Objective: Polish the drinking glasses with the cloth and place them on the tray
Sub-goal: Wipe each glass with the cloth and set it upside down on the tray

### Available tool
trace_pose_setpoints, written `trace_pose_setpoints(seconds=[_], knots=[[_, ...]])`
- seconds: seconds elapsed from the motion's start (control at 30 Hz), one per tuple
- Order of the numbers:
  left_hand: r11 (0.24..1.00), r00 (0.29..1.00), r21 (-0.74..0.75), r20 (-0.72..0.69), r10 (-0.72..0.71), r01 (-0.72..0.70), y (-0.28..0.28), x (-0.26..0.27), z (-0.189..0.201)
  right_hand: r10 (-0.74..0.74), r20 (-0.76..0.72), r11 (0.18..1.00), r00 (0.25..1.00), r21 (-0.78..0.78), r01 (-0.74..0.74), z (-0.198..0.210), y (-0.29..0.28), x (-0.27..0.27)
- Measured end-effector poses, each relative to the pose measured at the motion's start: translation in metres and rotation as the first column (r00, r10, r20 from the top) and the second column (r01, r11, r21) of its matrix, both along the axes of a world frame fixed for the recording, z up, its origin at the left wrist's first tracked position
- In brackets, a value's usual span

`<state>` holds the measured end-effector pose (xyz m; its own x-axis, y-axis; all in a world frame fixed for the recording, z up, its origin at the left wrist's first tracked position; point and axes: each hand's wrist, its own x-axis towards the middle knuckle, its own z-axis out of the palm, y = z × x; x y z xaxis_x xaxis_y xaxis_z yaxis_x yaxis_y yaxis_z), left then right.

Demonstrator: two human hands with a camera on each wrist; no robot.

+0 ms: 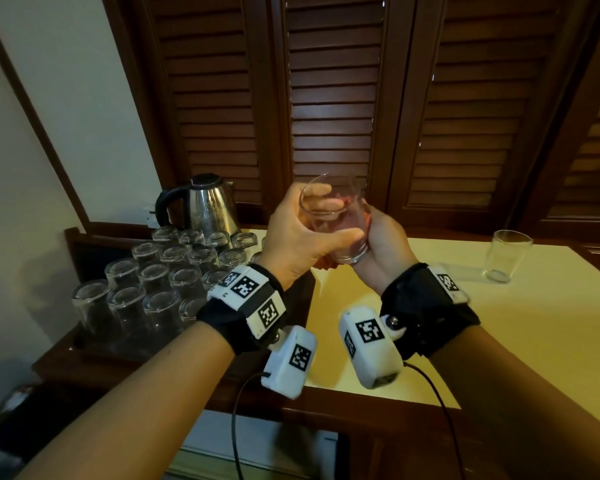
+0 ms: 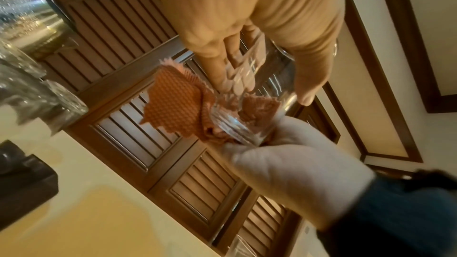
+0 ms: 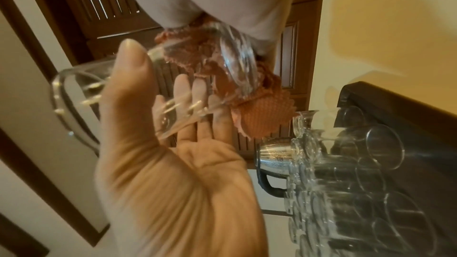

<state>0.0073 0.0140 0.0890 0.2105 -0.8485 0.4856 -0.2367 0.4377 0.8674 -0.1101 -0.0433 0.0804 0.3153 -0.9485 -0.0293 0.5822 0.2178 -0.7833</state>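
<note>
A clear drinking glass (image 1: 329,220) is held up in front of me, tilted with its mouth toward me. My left hand (image 1: 298,237) grips its body, thumb across the near side and fingers behind it. My right hand (image 1: 385,244) cups the base and holds an orange waffle-weave cloth (image 2: 173,105) against it. In the right wrist view the cloth (image 3: 259,122) bunches around the thick base of the glass (image 3: 237,60) and hangs below it. A dark wooden tray (image 1: 94,233) at the left carries several upturned glasses (image 1: 146,282).
A steel kettle (image 1: 205,202) stands behind the tray. One upright glass (image 1: 508,256) sits alone at the far right of the cream table (image 1: 499,323). Brown louvred shutters (image 1: 333,98) close off the back. The table's dark wooden edge runs below my wrists.
</note>
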Motion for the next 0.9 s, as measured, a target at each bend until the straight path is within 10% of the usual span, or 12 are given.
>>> trace_pose_setpoints(seconds=[0.33,0.7,0.9], knots=[[0.998,0.997,0.055,-0.068,-0.033,0.037,-0.008,0.018,-0.004,-0.056,-0.347,0.980,0.936,-0.199,-0.015,-0.025,0.012,-0.029],[0.972,0.964,0.232,0.251,-0.087,0.027,0.001,0.029,-0.005,0.014,-0.063,0.974,0.998,-0.223,-0.028,0.002,0.009,-0.061],[0.955,0.920,0.297,0.373,-0.121,0.005,0.000,0.030,0.001,-0.205,-0.288,0.841,0.935,-0.541,0.018,0.015,0.012,-0.044]])
